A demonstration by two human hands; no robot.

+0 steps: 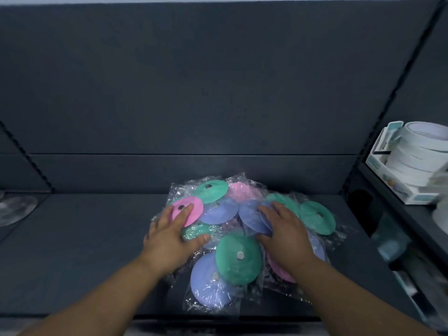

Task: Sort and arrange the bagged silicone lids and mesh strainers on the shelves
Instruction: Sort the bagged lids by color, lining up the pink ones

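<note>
Both my hands lie flat on the heap of bagged silicone lids (252, 221) on the dark shelf (84, 251).

Nearest me a lavender lid (208, 284) lies at the shelf's front edge, with a green lid (238, 259) overlapping its far side. Just beyond, my left hand (169, 235) presses down with fingers spread, fingertips on a pink lid (188, 210) and thumb on a crumpled green one. My right hand (283, 229) rests open, fingers straight on another lavender lid. As far as I can count, the heap shows five green, four lavender and three pink, each in a clear bag. Behind it stands the grey back panel (218, 93). Far right, a box holds one stack of white rings (417, 154); far left lies a pale shape (14, 209), too blurred to name.
</note>
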